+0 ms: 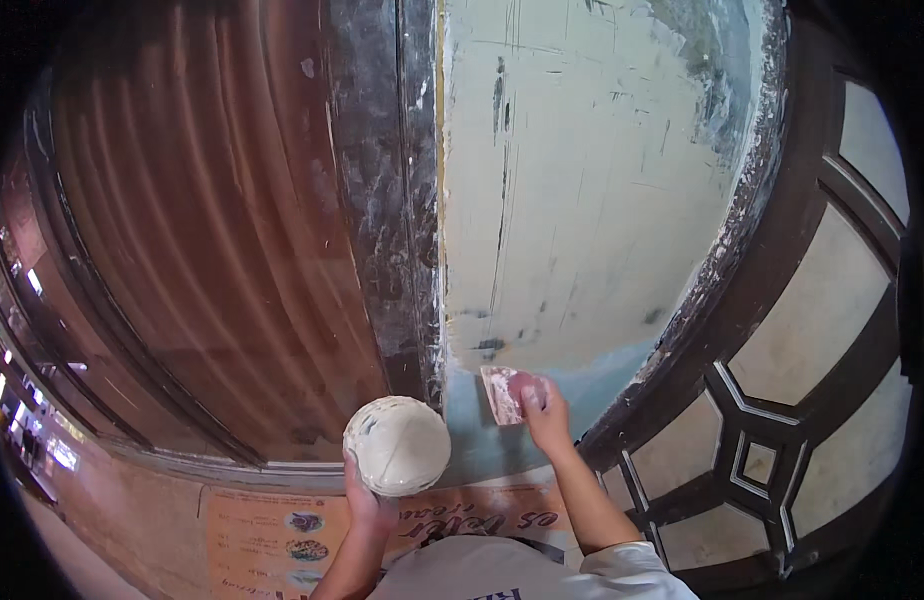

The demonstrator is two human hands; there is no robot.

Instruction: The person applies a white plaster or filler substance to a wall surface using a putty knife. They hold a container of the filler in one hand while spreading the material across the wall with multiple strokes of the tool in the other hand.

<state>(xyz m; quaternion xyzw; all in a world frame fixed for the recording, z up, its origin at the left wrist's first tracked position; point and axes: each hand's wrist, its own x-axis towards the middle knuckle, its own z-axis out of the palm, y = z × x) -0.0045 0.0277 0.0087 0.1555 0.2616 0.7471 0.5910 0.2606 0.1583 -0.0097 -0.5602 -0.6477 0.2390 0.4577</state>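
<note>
Clearly well along, judging by the wall. Far left – a brown corrugated shutter, bare of filler, next to a dark, smeared metal post. Lower down, left hand cupped under a round white pan, fingers curled on its rim, held up just left of the work. Right of the post – the pale wall panel, skimmed cream over most of its height, with dark scratches and a few missed flecks. Along the bottom, a blue-grey band left uncoated. Right hand closed around a putty scraper, blade flat against the wall at the edge of that band. Far right, a dark window grille with geometric panes.
</note>
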